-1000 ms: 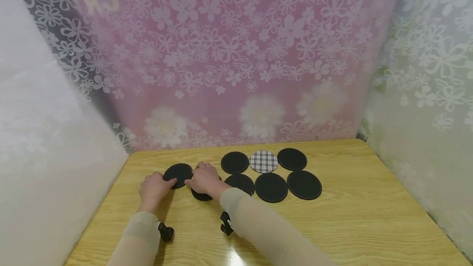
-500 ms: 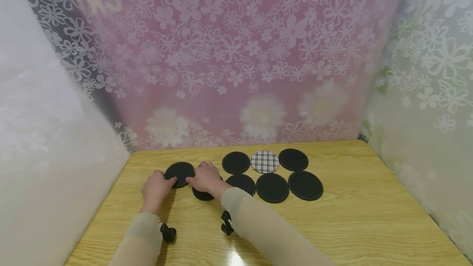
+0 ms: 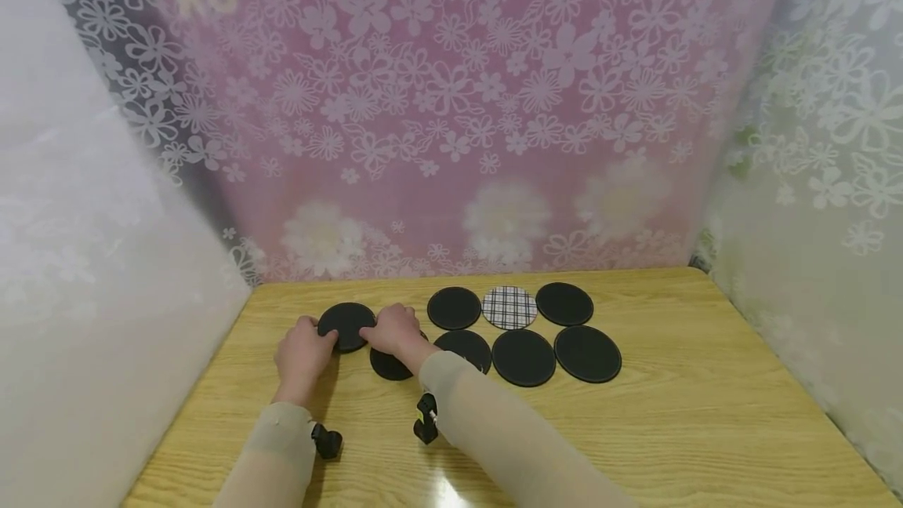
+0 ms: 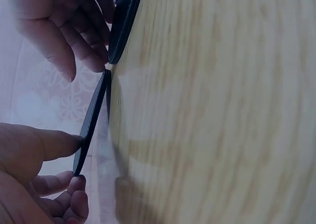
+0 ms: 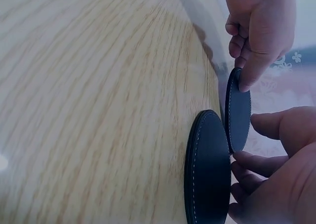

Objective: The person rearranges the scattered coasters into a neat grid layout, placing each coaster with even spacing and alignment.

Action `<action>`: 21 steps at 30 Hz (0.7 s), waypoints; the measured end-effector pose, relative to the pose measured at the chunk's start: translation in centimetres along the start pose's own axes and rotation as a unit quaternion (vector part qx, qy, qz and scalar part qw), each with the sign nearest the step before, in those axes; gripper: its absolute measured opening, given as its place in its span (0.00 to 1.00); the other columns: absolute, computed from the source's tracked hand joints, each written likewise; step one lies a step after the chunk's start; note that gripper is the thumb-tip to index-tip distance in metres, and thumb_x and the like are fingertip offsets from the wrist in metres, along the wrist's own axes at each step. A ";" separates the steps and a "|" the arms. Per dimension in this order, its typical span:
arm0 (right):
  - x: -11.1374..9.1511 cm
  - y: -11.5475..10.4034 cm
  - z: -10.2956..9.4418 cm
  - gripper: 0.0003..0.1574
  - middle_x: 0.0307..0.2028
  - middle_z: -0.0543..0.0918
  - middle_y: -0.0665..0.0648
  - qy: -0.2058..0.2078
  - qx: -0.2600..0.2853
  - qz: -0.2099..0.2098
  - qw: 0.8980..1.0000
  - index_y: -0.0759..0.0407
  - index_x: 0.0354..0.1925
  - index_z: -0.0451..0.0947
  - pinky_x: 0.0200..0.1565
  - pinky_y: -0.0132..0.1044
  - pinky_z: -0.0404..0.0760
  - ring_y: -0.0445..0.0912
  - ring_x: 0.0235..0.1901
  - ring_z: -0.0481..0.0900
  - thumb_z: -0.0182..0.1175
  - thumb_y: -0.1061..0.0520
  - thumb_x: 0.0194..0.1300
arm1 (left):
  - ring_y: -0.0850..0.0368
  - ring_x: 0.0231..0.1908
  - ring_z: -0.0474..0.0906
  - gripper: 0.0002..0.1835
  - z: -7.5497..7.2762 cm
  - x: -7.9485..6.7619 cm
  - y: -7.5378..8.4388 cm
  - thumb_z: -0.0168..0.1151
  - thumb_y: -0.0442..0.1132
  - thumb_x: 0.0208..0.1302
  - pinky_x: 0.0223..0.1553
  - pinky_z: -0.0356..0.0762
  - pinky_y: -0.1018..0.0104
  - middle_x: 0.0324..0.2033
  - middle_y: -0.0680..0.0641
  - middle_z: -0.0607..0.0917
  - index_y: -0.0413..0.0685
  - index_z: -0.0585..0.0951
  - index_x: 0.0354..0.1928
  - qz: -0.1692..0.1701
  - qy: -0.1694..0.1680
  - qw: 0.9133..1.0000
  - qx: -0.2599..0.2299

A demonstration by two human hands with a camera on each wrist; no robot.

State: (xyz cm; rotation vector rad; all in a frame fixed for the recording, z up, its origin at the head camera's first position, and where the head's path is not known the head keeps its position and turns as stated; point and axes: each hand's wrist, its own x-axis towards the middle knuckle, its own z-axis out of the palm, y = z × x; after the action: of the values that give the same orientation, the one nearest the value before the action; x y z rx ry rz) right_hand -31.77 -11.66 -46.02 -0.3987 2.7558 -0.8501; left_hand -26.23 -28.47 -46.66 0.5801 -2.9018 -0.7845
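Observation:
A black round coaster [image 3: 346, 324] lies at the left of the wooden table [image 3: 635, 429]. My left hand [image 3: 305, 351] pinches its left edge, thumb [image 4: 47, 145] on the rim and fingers curled below. That side is tilted up off the wood, as the edge-on coaster [image 4: 94, 120] shows. My right hand [image 3: 395, 330] touches the coaster's right edge with loosely straight fingers [image 4: 96, 51]. The palm hovers over a second black coaster [image 3: 390, 365], seen close as the second coaster [image 5: 207, 169], beside the tilted coaster [image 5: 239, 118].
To the right lie several more black coasters [image 3: 524, 357] in two rows, with one plaid coaster [image 3: 509, 307] in the back row. Flowered translucent sheets [image 3: 451, 139] wall in the table at the back and both sides.
Both hands stay at the same coaster and have drifted slightly toward the back of the table. The other coasters have not moved.

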 end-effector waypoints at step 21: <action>0.1 0.1 -0.5 0.22 0.63 0.87 0.55 0.017 0.042 0.002 0.999 0.51 0.65 0.89 0.69 0.58 0.73 0.62 0.71 0.72 0.68 0.45 0.80 | 0.24 0.53 0.82 0.28 0.2 0.1 -0.2 0.65 0.47 0.81 0.54 0.77 0.31 0.57 0.24 0.84 0.29 0.74 0.68 -0.003 0.009 1.000 -0.003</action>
State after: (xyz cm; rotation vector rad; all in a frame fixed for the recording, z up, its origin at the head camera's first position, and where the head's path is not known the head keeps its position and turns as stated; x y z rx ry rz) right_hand -31.96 -11.41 -45.69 -0.3651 2.7395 -0.9774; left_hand -26.28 -28.61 -46.94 0.5913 -2.8823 -0.7844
